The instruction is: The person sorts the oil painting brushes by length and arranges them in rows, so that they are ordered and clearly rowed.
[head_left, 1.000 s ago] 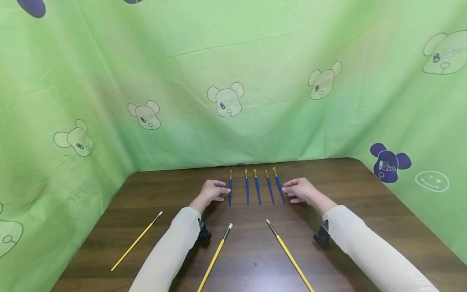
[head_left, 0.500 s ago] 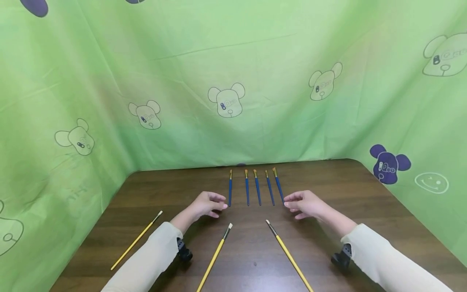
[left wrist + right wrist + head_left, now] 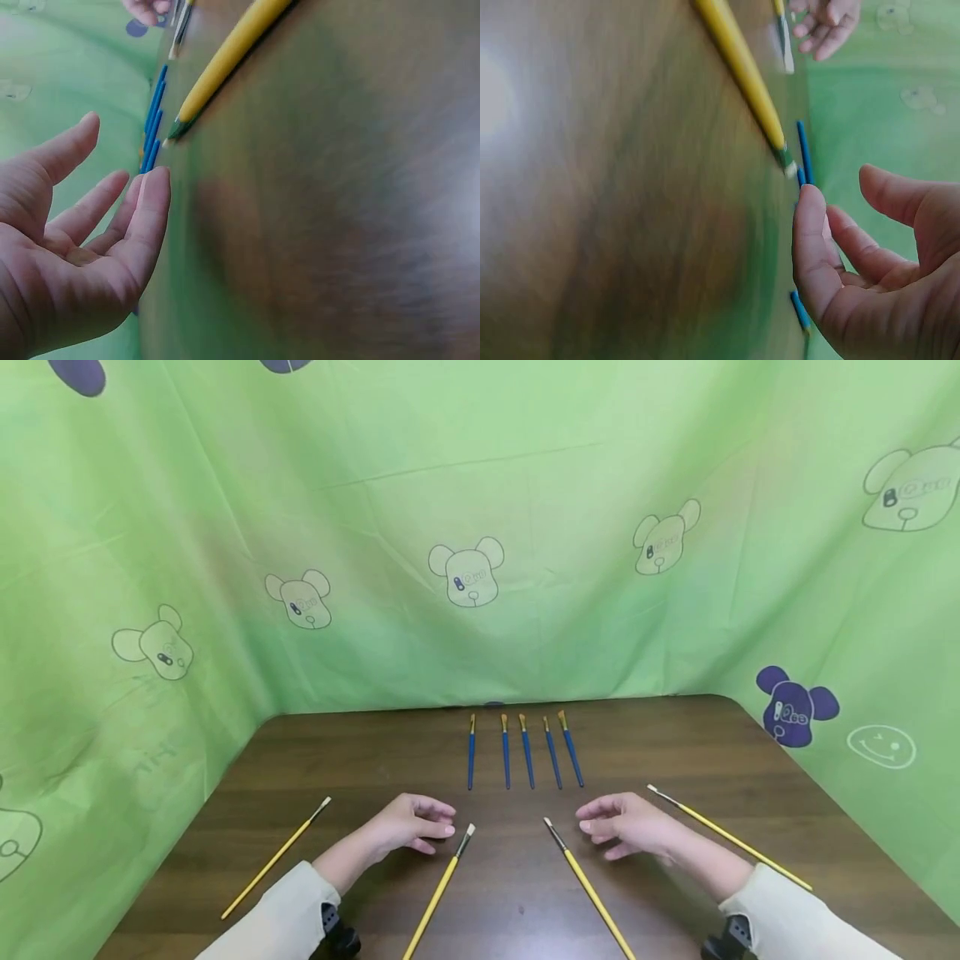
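My left hand (image 3: 411,823) holds nothing; its fingers are loosely bent, just left of the white tip of a yellow-handled paintbrush (image 3: 441,895). On the other side my right hand (image 3: 624,825), likewise holding nothing, lies between two more yellow paintbrushes, an inner one (image 3: 592,893) and an outer one (image 3: 738,839) that passes behind the forearm. Several small blue-handled paintbrushes (image 3: 528,760) lie side by side at the back middle of the table, tan bristles pointing away. In the left wrist view the thumb and fingers (image 3: 154,202) are spread apart.
Another yellow paintbrush (image 3: 273,862) lies slanted at the left of the brown wooden table (image 3: 360,752). A green cloth (image 3: 562,635) printed with bear heads hangs behind and along both sides. Each wrist carries a small black camera (image 3: 341,935).
Both hands have drawn back toward the person, away from the blue paintbrushes at the ends of the row. The yellow paintbrush at the right has come out from behind the right arm.
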Available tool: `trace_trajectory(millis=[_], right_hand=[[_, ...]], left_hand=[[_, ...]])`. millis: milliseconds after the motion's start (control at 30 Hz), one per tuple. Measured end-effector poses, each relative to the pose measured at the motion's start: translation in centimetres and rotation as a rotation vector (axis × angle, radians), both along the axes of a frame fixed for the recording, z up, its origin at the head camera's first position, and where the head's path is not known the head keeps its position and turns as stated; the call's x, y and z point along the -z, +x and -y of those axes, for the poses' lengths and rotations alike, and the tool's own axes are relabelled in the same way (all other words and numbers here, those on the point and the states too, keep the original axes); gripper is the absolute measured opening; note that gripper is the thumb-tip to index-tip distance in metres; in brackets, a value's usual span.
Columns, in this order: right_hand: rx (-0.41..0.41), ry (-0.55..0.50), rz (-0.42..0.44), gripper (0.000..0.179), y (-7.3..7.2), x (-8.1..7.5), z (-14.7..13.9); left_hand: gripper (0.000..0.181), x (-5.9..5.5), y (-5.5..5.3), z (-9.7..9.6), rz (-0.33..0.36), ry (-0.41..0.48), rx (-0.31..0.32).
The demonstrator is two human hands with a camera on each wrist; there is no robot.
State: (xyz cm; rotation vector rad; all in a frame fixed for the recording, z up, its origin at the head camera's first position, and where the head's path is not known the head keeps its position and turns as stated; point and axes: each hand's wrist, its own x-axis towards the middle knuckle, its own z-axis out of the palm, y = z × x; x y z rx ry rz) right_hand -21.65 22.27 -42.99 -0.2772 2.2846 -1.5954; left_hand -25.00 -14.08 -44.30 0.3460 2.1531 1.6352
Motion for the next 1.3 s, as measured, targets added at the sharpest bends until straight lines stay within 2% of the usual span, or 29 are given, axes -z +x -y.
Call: trace_trajectory(millis=[133,267,500,733,867,1067,1300], right_hand=[[-0.031,-0.019,0.027,0.042,0.9,-0.1,0.6],[-0.016,-0.021,0.032,0.042,1.8,0.2,1.1],[0.003,-0.033,-0.020,0.042,3.1,1.0,1.6],[0.005,-0.042,-0.027,0.041,3.1,1.7,1.6],[-0.006,-0.053,-0.029,0.043,3.2,2.1,1.7],[0.006,-0.010,-0.093,0.052,3.3,2.6,1.8],[0.007,0.064,-0.169,0.053,3.4,2.8,2.2]], left_hand=[[0.040,0.2,1.2,0.4,0.017,0.028,0.003],[0.040,0.6,2.6,0.5,0.000,0.043,-0.011],[0.039,1.1,4.6,0.3,-0.035,0.058,-0.013],[0.040,1.6,5.2,0.4,-0.065,0.046,-0.027],[0.039,1.9,5.5,0.3,-0.109,0.030,-0.038],[0.040,2.5,5.7,-0.2,-0.176,0.011,-0.077],[0.040,2.7,6.0,-0.4,-0.262,-0.036,-0.092]])
